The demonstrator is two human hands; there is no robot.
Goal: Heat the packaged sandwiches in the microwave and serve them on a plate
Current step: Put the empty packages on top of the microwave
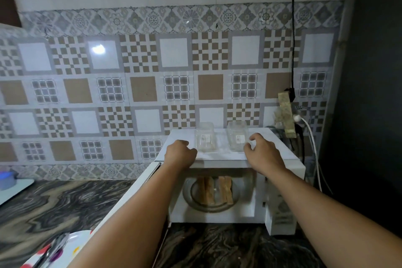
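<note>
Looking down through the head camera, I see a white microwave (230, 165) at about four o'clock in view, standing on a dark marbled counter (54, 209) with its door (130, 193) swung open to the left. Inside, on the glass turntable (189, 193), lie the sandwiches (215, 190), unwrapped, as toasted-looking slices set side by side.

On the microwave's top, two clear empty plastic packages (204, 139) rest near twelve o'clock from the oven cavity. My left hand (180, 154) is at the roof's front edge, at nine o'clock from the packages, fingers curled under into a loose fist, gripping nothing I can make out. My right hand (261, 150) sits at three o'clock from them, fingers bent and spread, just beside the right-hand package but not clearly holding it.

I judge the unpacking and loading finished. Whether heating has happened I cannot tell. Left to do: moving the sandwiches onto a plate. A colourful spotted plate (71, 246) waits at seven o'clock, at the frame's bottom-left corner.
</note>
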